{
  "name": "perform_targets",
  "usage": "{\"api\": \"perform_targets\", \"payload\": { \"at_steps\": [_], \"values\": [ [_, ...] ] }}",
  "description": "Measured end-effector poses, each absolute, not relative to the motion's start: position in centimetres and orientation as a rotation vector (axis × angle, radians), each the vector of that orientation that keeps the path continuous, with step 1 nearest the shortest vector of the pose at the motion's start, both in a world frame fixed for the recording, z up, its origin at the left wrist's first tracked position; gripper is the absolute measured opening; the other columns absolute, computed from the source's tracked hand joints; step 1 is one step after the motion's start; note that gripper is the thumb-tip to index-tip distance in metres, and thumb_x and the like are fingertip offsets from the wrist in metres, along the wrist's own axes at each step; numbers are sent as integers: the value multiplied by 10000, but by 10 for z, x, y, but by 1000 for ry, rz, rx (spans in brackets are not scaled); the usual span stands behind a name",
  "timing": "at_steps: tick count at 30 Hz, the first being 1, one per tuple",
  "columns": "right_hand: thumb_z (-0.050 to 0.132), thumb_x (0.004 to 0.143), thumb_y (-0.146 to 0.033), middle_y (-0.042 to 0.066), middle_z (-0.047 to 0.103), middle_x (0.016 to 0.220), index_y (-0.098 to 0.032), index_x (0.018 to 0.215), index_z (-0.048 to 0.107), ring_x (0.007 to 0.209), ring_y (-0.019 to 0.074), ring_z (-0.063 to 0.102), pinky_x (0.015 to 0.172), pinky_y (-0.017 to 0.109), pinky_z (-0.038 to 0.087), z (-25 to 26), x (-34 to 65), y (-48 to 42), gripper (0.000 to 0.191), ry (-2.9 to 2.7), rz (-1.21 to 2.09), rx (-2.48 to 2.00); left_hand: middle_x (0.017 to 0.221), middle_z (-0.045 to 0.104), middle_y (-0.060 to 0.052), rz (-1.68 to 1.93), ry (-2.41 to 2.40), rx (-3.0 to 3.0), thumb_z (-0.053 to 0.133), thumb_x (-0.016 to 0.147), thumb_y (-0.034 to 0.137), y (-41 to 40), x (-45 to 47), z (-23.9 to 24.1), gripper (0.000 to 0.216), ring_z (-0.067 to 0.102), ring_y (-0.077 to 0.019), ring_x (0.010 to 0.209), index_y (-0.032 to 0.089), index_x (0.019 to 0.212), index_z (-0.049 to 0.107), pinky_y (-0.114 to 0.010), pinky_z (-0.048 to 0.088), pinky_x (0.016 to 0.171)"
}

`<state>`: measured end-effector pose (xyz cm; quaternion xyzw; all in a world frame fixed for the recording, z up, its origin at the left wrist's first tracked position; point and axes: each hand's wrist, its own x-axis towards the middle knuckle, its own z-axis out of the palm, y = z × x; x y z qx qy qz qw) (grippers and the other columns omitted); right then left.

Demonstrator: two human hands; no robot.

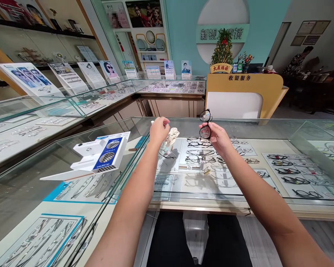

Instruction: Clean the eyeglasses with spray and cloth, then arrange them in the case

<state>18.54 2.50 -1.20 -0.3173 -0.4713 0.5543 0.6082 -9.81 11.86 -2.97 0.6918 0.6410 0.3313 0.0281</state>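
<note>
My right hand (pixel 219 136) pinches a pair of black-framed glasses (pixel 205 132) near the bridge, above the glass counter. The frame is turned on end, one round lens above the other. To the left, my left hand (pixel 159 130) is raised over the counter with its fingers curled in. A small white bit shows at its far side; whether the fingers hold it is hidden. Just right of that hand is a crumpled-looking beige thing (pixel 173 135). Below it lies a thin-rimmed pair of glasses (pixel 167 153).
A glass display counter (pixel 195 202) holds rows of spectacle frames (pixel 200 152). On its left part stands an open blue and white box (pixel 107 155). More glass cases run along the left and back. Behind is a yellow cashier desk (pixel 272 83); a person (pixel 297 61) is at far right.
</note>
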Motion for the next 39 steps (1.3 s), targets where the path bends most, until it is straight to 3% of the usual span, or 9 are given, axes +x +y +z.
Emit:
{"api": "perform_targets", "payload": {
  "at_steps": [2, 6, 11, 15, 21, 24, 27, 31, 39],
  "values": [
    [897, 785, -658, 68, 850, 1138, -252, 1000, 811, 938, 199, 730, 801, 314, 556, -13, 186, 25, 467, -1091, 1275, -733, 1336, 755, -148, 742, 1999, 2126, 637, 937, 171, 122, -98, -36, 261, 718, -314, 1205, 204, 1176, 735, -402, 534, 1073],
    [903, 785, -652, 64, 851, 1126, -256, 994, 821, 929, 199, 728, 817, 319, 562, -13, 186, 26, 455, -1083, 1275, -723, 1086, 820, -189, 523, 2089, 2004, 754, 811, 138, 129, -100, -48, 96, 749, -396, 1136, 199, 882, 773, -441, 547, 996],
    [912, 801, -624, 53, 847, 1103, -254, 995, 830, 923, 183, 718, 808, 297, 551, -12, 187, 25, 426, -1071, 1288, -697, 1090, 831, -161, 565, 2135, 1920, 679, 915, 187, 127, -99, -46, 93, 753, -370, 1110, 226, 850, 733, -418, 538, 951],
    [906, 799, -627, 61, 847, 1111, -252, 1004, 822, 937, 197, 727, 789, 305, 552, -10, 186, 25, 436, -1078, 1277, -715, 1142, 803, -171, 738, 2107, 1888, 540, 1054, 257, 125, -96, -40, 173, 734, -366, 1133, 223, 943, 669, -421, 526, 954],
    [951, 757, -610, 50, 854, 1087, -259, 961, 862, 906, 177, 703, 765, 283, 539, -7, 185, 23, 415, -1050, 1294, -671, 1118, 746, -109, 1131, 1980, 1852, 365, 1175, 359, 124, -98, -26, 243, 698, -267, 1063, 234, 1073, 547, -331, 488, 877],
    [951, 773, -592, 45, 852, 1174, -270, 956, 881, 958, 179, 700, 820, 284, 546, -5, 183, 20, 377, -1063, 1273, -660, 946, 672, -55, 1591, 1659, 1805, 409, 1157, 629, 119, -96, -16, 425, 641, -224, 872, 238, 1038, 524, -313, 447, 779],
    [966, 762, -588, 37, 847, 1234, -281, 939, 892, 1041, 191, 706, 874, 287, 545, -3, 177, 15, 362, -1052, 1286, -648, 810, 563, 1, 1844, 1257, 1770, 486, 1012, 891, 105, -86, -4, 653, 515, -167, 681, 240, 998, 525, -299, 388, 665],
    [982, 741, -610, 30, 845, 1261, -303, 950, 915, 1091, 202, 698, 918, 298, 536, -3, 165, 6, 377, -1085, 1347, -620, 821, 562, -1, 1856, 1081, 1913, 539, 1058, 791, 77, -64, 10, 562, 505, -151, 680, 232, 1013, 571, -287, 383, 649],
    [936, 823, -611, 60, 825, 1291, -321, 992, 932, 1440, 289, 615, 1170, 395, 482, -4, 153, -4, 336, -1218, 1317, -560, 787, 645, -4, 1785, 928, 2163, 622, 1088, 627, 33, -40, 27, 437, 515, -117, 612, 205, 988, 678, -251, 380, 576]
  ]
}}
